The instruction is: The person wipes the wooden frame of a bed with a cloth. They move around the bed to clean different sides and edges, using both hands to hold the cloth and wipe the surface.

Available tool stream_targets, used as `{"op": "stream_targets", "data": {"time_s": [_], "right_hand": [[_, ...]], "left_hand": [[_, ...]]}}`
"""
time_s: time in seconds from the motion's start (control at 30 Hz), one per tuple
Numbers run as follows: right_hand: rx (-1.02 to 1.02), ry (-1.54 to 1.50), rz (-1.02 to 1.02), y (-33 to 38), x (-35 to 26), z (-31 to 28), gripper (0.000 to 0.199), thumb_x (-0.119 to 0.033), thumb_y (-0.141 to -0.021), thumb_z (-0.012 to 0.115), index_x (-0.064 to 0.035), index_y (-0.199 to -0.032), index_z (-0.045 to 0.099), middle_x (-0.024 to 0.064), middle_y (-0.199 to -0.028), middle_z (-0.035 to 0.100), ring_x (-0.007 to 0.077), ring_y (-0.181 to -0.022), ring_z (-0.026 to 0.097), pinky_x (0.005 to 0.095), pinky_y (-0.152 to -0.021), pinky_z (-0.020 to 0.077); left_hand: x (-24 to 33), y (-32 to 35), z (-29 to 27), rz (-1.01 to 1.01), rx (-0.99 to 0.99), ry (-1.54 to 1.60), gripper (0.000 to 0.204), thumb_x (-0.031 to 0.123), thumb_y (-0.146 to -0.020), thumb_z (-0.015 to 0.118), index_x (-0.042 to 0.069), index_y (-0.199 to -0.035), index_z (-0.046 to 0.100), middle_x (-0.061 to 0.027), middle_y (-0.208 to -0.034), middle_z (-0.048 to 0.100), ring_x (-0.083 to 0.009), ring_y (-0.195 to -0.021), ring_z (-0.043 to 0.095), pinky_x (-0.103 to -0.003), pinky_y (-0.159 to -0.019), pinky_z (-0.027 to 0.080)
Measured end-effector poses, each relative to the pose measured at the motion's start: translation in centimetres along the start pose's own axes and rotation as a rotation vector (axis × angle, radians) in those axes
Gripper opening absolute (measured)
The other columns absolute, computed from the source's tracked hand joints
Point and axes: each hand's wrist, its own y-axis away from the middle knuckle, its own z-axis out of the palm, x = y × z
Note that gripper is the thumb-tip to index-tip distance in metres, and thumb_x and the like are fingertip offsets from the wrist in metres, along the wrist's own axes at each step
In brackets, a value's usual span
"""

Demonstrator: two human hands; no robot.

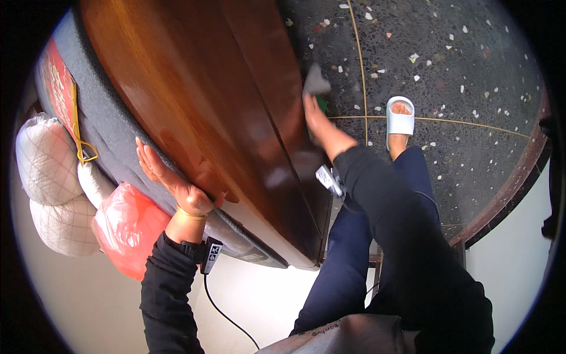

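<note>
My left hand (pixel 168 177) is open, its fingers stretched out, at the edge where a grey cushion (pixel 121 100) meets the glossy brown wooden side of a long piece of furniture (pixel 194 100). Farther right, my right hand (pixel 323 125) reaches down along the lower wooden side. It holds a cloth (pixel 316 81), grey with a green part, against the wood. The fingers are partly hidden behind the back of the hand. A device is strapped to each wrist, and a black cable runs from the left one.
On the left are a pink plastic bag (pixel 130 221), white quilted bundles (pixel 50 165) and a red packet with a yellow cord (pixel 65 100). My foot in a white slipper (pixel 401 124) stands on the dark speckled floor (pixel 448 76). A dark raised edge (pixel 513 189) curves at right.
</note>
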Motion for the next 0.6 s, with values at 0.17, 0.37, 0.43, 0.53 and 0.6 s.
{"op": "stream_targets", "data": {"time_s": [0.17,0.37,0.43,0.53,0.6], "right_hand": [[0.085,-0.258,0.31,11.1,-0.9,1.8,0.066,-0.049,-0.096,0.029,-0.0087,-0.146,0.017,0.0195,-0.152,0.006,0.0355,-0.14,0.008,0.0404,-0.114,0.0104],[0.134,-0.216,-0.332,9.3,-20.9,1.5,0.061,-0.042,-0.099,0.027,0.0034,-0.14,0.027,0.0172,-0.148,0.025,0.0248,-0.138,0.021,0.0329,-0.113,0.0155],[0.237,-0.086,-0.71,5.2,-27.5,1.5,0.054,-0.035,-0.097,0.029,0.0028,-0.136,0.03,0.0206,-0.143,0.031,0.0369,-0.131,0.029,0.0476,-0.108,0.0216],[0.139,-0.22,-0.756,-2.0,-36.0,-0.2,0.074,-0.055,-0.095,0.018,0.0044,-0.138,0.032,0.0229,-0.145,0.028,0.0304,-0.137,0.024,0.0345,-0.112,0.0197],[0.194,-0.099,-0.73,-3.3,-36.3,-0.2,0.072,-0.054,-0.096,0.018,0.0025,-0.139,0.031,0.0216,-0.145,0.029,0.031,-0.138,0.021,0.0326,-0.113,0.0156]], "left_hand": [[0.8,-0.9,-0.5,0.002,-0.006,-0.069,0.097,0.075,-0.083,0.017,-0.001,-0.143,0.022,-0.0219,-0.149,0.02,-0.0332,-0.139,0.015,-0.044,-0.111,0.003],[1.1,-1.0,-0.4,-0.019,0.012,-0.08,0.096,0.074,-0.083,0.019,-0.001,-0.142,0.026,-0.0197,-0.149,0.024,-0.0319,-0.139,0.017,-0.043,-0.111,0.003],[0.9,-0.9,-0.4,-0.008,0.023,-0.082,0.096,0.074,-0.082,0.019,-0.001,-0.142,0.026,-0.0192,-0.149,0.024,-0.0313,-0.139,0.017,-0.042,-0.111,0.003],[0.9,-0.8,-0.4,-0.01,0.031,-0.082,0.096,0.075,-0.082,0.019,-0.001,-0.142,0.026,-0.0184,-0.149,0.025,-0.0308,-0.139,0.018,-0.042,-0.111,0.002],[1.0,-1.0,-0.3,-0.012,0.04,-0.072,0.097,0.075,-0.082,0.019,0.0,-0.142,0.026,-0.0177,-0.149,0.025,-0.0304,-0.139,0.018,-0.042,-0.111,0.002]]}}
